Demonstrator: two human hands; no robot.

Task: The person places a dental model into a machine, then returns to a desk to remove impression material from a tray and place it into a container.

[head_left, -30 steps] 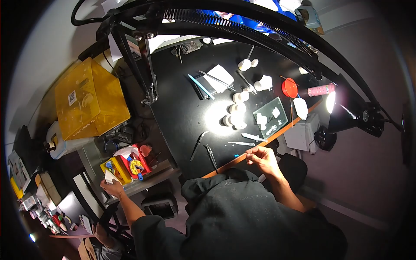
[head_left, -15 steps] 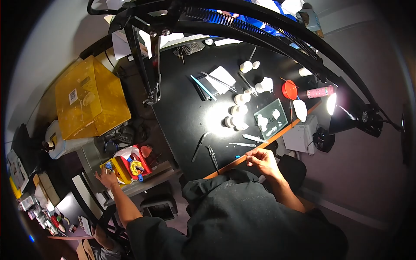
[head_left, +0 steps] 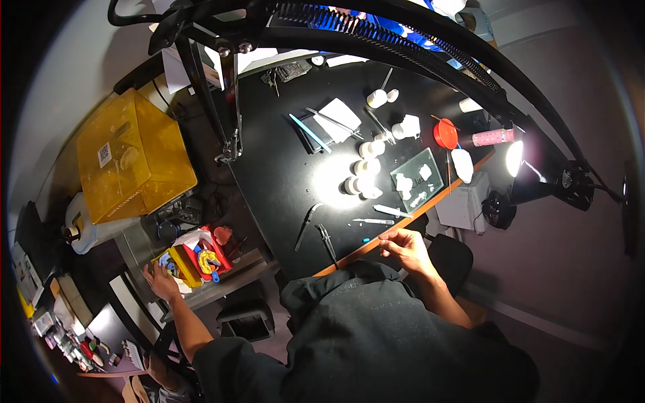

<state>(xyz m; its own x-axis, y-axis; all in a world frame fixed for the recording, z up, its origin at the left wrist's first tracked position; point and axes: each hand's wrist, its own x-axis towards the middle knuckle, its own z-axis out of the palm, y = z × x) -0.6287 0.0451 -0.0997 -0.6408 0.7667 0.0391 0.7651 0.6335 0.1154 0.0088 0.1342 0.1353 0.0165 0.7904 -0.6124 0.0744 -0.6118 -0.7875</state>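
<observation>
With fingers of the left hand (head_left: 162, 284) bent at the outer side of the yellow bin (head_left: 187, 264), impossible to say whether gripping anything; right beside the red bin (head_left: 225, 260) on the ledge (head_left: 250, 264), probably to spare room on the surface (head_left: 269, 195). With fingers of the right hand (head_left: 406, 251) curled toward the thumb near the blue piece (head_left: 366, 240), too small to see whether pinching. Farther out, past to white jars (head_left: 367, 167) grouped in bright light, presumably for clear sight.

To my eye this is a lab or workshop, going by the black desk (head_left: 272, 181) under a spring-armed lamp (head_left: 547, 183), laid with tweezers (head_left: 326, 243), white jars (head_left: 367, 167) and a glass plate (head_left: 433, 189), a yellow bin (head_left: 187, 266) close by.
</observation>
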